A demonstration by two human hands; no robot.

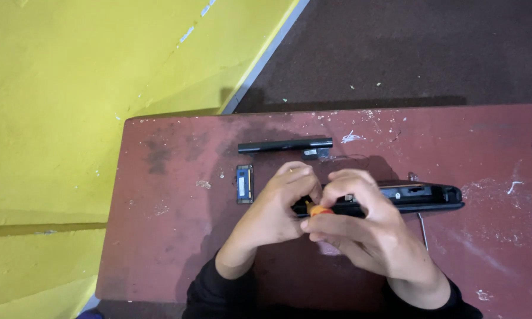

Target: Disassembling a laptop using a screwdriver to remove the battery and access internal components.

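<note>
A long black plastic device part [419,198] lies on the worn red table [171,236]. My left hand [275,210] grips its left end. My right hand [360,227] is closed around a small screwdriver with an orange-red handle [320,210], held against the part between both hands. The tool's tip is hidden by my fingers.
A black bar-shaped piece [285,145] lies further back on the table. A small rectangular memory module [245,184] sits left of my hands. A thin metal rod [423,230] lies to the right. Yellow painted floor [53,118] is to the left, dark floor beyond.
</note>
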